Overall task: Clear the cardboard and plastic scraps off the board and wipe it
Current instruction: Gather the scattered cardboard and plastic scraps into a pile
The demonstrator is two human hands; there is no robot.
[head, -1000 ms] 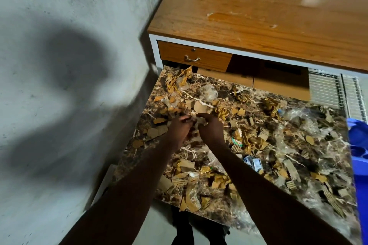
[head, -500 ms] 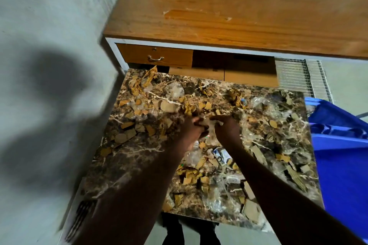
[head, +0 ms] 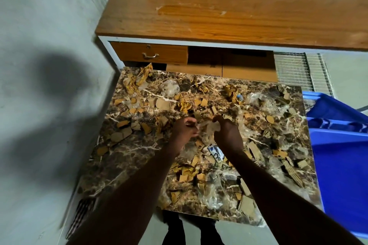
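Both hands have drifted toward the blue bin (head: 338, 145), left hand (head: 184, 128) and right hand (head: 227, 133) each keeping a pinching grip on one clear plastic scrap (head: 207, 126) above the board (head: 123, 157), still littered everywhere.

Brown white-veined marble board (head: 127, 151), tan cardboard scraps (head: 162, 104), blue bin (head: 342, 157), orange-brown desk (head: 229, 6).

To your left stands a grey plastered wall (head: 49, 65) carrying a large soft shadow. Ahead of you sits a wooden desk (head: 229, 6) on a white frame, its drawer (head: 149, 53) fitted with a metal handle. Cardboard boxes (head: 221, 70) sit beneath it, a wire rack (head: 292, 67) leans beside them, and a blue bin (head: 342, 155) stands at your right.
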